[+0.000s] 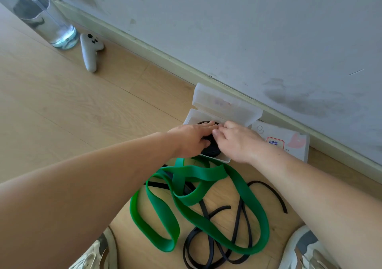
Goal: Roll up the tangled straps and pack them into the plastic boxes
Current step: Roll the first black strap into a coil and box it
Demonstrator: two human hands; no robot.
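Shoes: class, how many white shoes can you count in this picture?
2. One white shoe is at the bottom left edge; the other shoe is at the bottom right. The frame cuts off both.

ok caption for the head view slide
Left hand and right hand hold a rolled black strap in an open clear plastic box
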